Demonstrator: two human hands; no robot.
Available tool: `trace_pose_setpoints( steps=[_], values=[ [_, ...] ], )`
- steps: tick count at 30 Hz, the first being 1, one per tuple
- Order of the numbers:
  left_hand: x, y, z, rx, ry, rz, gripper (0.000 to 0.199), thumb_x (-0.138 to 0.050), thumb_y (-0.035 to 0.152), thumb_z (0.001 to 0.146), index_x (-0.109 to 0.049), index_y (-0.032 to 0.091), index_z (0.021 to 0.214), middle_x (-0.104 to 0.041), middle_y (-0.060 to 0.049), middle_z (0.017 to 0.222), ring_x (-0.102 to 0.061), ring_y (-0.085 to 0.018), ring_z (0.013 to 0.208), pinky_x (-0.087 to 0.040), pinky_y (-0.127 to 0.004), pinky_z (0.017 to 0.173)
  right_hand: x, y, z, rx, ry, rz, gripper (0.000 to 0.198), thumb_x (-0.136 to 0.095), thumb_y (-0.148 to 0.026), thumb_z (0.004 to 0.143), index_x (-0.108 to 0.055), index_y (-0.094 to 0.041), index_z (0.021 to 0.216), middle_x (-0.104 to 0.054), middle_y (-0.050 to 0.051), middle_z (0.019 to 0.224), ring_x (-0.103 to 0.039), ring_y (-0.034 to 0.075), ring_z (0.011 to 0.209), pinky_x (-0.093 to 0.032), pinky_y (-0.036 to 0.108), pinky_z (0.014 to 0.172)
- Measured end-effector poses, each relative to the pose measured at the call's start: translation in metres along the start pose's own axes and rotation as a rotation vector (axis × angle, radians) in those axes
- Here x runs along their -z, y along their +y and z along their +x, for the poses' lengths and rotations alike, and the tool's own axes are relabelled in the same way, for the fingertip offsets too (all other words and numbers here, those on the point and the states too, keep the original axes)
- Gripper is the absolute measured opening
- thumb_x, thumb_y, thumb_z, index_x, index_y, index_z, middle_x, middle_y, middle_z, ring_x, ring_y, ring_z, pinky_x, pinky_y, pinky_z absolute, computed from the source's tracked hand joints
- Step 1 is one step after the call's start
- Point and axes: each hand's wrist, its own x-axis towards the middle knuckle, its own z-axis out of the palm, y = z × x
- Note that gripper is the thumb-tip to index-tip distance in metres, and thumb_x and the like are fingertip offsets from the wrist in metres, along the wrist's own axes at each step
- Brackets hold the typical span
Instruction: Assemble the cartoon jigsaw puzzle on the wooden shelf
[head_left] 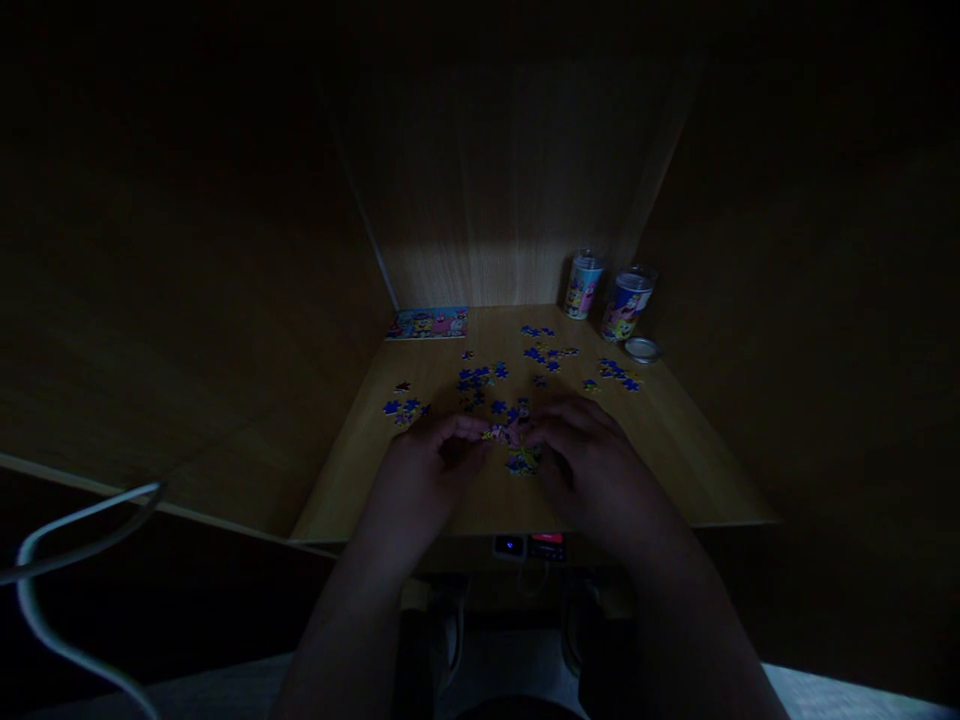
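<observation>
Pinching a small pink-and-yellow cluster (pixel 499 434) of puzzle pieces with both hands, low at the near middle of the desk (pixel 352 470). Gripping its left end narrowly between thumb and fingertips of the left hand (pixel 420 470); apparently holding its right end with the curled fingers of the right hand (pixel 589 450), likewise narrow. Not managing to tell, in such dim light, a locked join from pieces merely touching, nor a lifted cluster from one resting on the wood.

Probably fitting piece to piece at this step, with plenty lying unjoined. By the look of it, needing a fine two-handed alignment next: matching tab to socket, pressing lightly and evenly, sparing the yellow-green patch (pixel 523 461) just nearer, beside the right fingers.

Looking outward, finding mostly blue pieces in loose groups: a middle group (pixel 474 378), a left group (pixel 401 408), a far group (pixel 541 355), a right group (pixel 619 373). Beyond, seeing a picture card (pixel 427 322) at the far left, then a left tube (pixel 583 285) and a right tube (pixel 627 303) standing at the far right, with a round lid (pixel 642 349) just nearer. Below the near edge, spotting a red-lit device (pixel 547 541) between the forearms.
</observation>
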Motion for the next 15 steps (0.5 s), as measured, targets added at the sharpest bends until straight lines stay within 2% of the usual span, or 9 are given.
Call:
trace_pose_setpoints(
  steps=[6,15],
  values=[
    [0.0042,0.0040,-0.0012,-0.064,0.031,0.173,0.005,-0.080,0.023,0.094,-0.080,0.027,0.097,-0.085,-0.002,0.096,-0.079,-0.023,0.090,-0.064,-0.035,0.086,0.0010,-0.0007,0.0002,-0.008,0.002,0.006,0.035,-0.063,-0.004,0.094,-0.077,-0.028,0.116,-0.077,0.007,0.125,-0.069,0.029,0.124,-0.057,0.054,0.113],
    [0.0029,0.0044,-0.0019,-0.005,-0.123,0.027,0.003,-0.082,0.025,0.093,-0.080,0.027,0.095,-0.084,0.001,0.095,-0.079,-0.019,0.086,-0.063,-0.033,0.085,0.0019,-0.0013,0.0008,-0.009,-0.003,0.010,0.036,-0.063,-0.004,0.094,-0.078,-0.028,0.116,-0.077,0.007,0.123,-0.068,0.029,0.124,-0.056,0.056,0.113]
  ],
)
